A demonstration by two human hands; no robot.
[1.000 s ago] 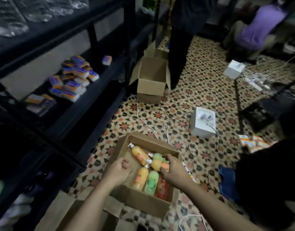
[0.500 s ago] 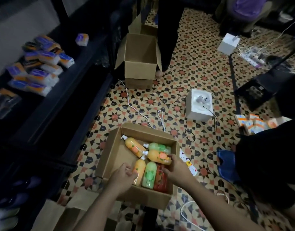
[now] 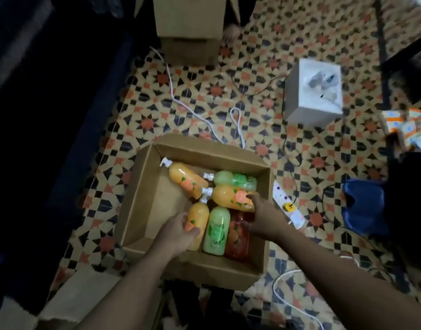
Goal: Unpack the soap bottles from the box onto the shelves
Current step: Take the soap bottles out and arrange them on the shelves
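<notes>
Six soap bottles lie on their sides inside an open cardboard box (image 3: 143, 201) set on a patterned tiled floor (image 3: 264, 129). Near row, from left: an orange bottle (image 3: 200, 215), a green bottle (image 3: 216, 231) and a red bottle (image 3: 237, 239), packed side by side and touching. Far row: a slanted orange bottle (image 3: 184, 181) with a white pump head in the far left corner, a second green bottle (image 3: 235, 180) against the far wall, and a third orange bottle (image 3: 231, 197) lying crosswise just in front of it. The left part of the box floor is bare. The left hand (image 3: 178, 232) is cupped around the near orange bottle, thumb on its top face, fingers curled at its left side. The right hand (image 3: 264, 216) rests over the right end of the crosswise orange bottle and the red bottle; its fingers are bent, and whether they close on either bottle cannot be told. Just beside the right wall of the box lies a white power strip (image 3: 288, 206). A white cable (image 3: 193, 113) runs across the tiles to the far wall of the box. Farther off stand a white carton (image 3: 316, 91) and a second cardboard box (image 3: 190, 20). A blue object (image 3: 361, 206) lies to the right. The dark shelving (image 3: 50, 91) fills the left side; no detail shows.
</notes>
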